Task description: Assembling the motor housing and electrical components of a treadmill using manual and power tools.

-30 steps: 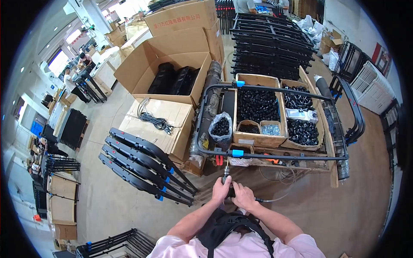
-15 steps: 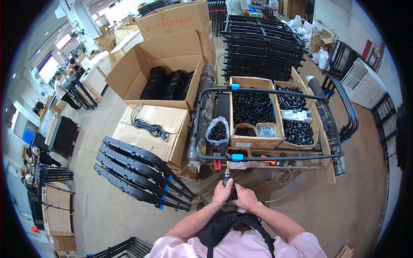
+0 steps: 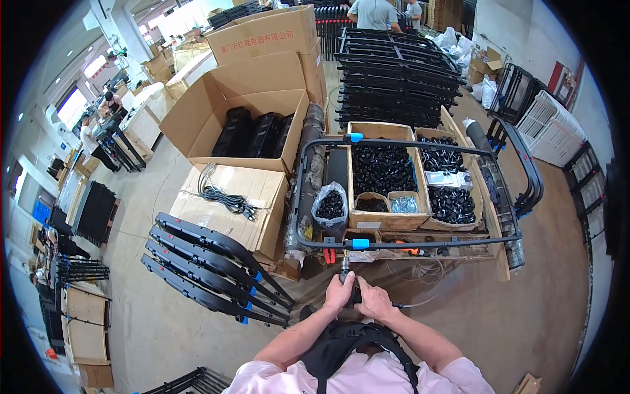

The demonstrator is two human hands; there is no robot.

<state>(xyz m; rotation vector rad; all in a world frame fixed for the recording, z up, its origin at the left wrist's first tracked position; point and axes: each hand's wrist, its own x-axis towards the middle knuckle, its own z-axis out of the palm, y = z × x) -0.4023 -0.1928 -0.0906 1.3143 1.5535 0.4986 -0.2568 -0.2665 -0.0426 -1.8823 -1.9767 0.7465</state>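
Both my hands are wrapped round a dark power drill [image 3: 355, 297] with a silver chuck [image 3: 345, 264]. My left hand [image 3: 337, 293] grips it near the chuck, and my right hand [image 3: 375, 301] closes on its right side. The drill points away from me at the near rail of a black rectangular tube frame [image 3: 433, 243], left of a blue piece [image 3: 360, 244] on that rail. Whether the bit touches the rail is too small to tell. The frame rests across a bench, over wooden boxes of black parts [image 3: 384, 167] and a plastic bag of small black parts [image 3: 330, 207].
Curved black frame pieces [image 3: 203, 269] stand at my left, beside a carton with a coiled cable [image 3: 226, 197]. An open carton [image 3: 254, 161] holds black parts. Stacked black frames [image 3: 397, 79] lie beyond the bench. A thin hose [image 3: 423, 302] runs right from the drill. People work in the distance.
The drill's chuck sits slightly closer to the near rail, and less of the bit shows. Both hands keep their grip. A person at the back has come further into view.
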